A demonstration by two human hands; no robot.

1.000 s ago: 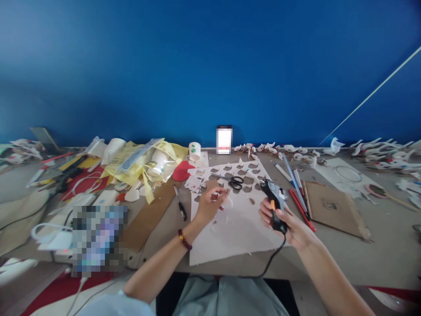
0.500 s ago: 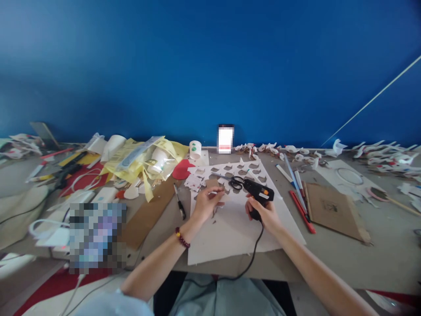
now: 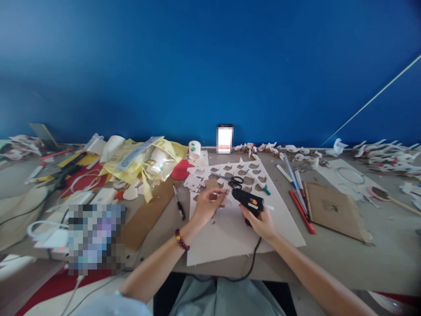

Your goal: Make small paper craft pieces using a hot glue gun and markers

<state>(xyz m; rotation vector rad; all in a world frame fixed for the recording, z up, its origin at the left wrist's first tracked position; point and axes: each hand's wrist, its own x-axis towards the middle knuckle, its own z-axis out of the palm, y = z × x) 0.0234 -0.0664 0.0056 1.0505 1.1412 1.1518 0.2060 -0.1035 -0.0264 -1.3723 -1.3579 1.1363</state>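
Note:
My right hand point(image 3: 259, 219) is wrapped round the handle of a black glue gun point(image 3: 246, 199), whose nozzle points left. A whitish glue stick point(image 3: 269, 207) pokes out of its back end. Close to the nozzle, my left hand point(image 3: 210, 204) pinches a small piece that I cannot make out. Both hands are over a white sheet point(image 3: 226, 239) with rows of cut-out holes. Black-handled scissors point(image 3: 235, 180) lie on the sheet just beyond the glue gun, with a green-capped marker point(image 3: 263, 186) to their right. White paper scraps point(image 3: 194, 182) lie beyond my left hand.
To the left are a black pen point(image 3: 180, 206), a brown cardboard strip point(image 3: 148, 219) and yellow plastic packaging point(image 3: 138, 160). Red and blue markers and a brown board point(image 3: 335, 213) lie right. Small white bird figures point(image 3: 291, 149) line the wall. The gun's cord point(image 3: 251, 263) runs towards my lap.
The glue gun has swung down and left, its nozzle now at my left hand's fingertips. The green-capped marker and more of the scissors have come into view behind it.

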